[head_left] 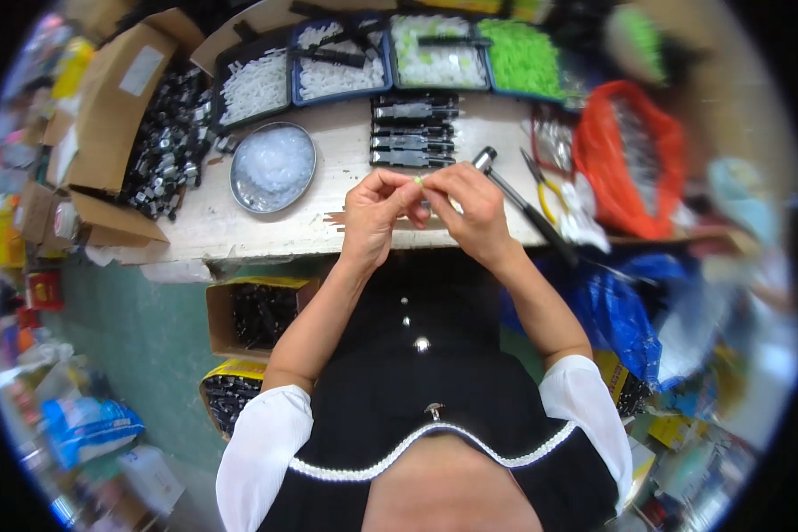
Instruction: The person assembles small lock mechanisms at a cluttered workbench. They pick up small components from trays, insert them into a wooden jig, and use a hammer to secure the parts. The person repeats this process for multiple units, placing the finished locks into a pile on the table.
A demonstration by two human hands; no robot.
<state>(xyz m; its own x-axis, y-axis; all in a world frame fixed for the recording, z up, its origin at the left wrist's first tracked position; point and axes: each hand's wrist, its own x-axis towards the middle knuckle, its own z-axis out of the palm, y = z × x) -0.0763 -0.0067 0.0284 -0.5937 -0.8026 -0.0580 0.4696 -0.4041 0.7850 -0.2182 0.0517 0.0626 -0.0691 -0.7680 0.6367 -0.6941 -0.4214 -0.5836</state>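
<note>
With the clock face centred on the fingertips and twelve pointing away from the person, the left hand (377,213) and the right hand (472,202) meet over the near part of the white workbench (337,142). Each is closed to a thumb-and-forefinger pinch, with the other fingers loosely curled, and the small green piece (418,181) sits at the centre, where the two pinches come together. Whether a second part is gripped with it is too small to tell. For work this fine, one pinch would do best as a steady anchor while the other makes short, light adjustments, fingertips kept off the joining end so that alignment can be seen. Resting the wrists on the bench edge at six o'clock should calm any shake, and staying over the boards means a dropped piece would be easier to recover. Some room is worth leaving at twelve, where the row of black cases (413,133) lies just beyond the fingers, and at two, where the hammer head (484,160) is close to the right knuckles; the yellow-handled pliers (551,200) lie farther off at three.
</note>
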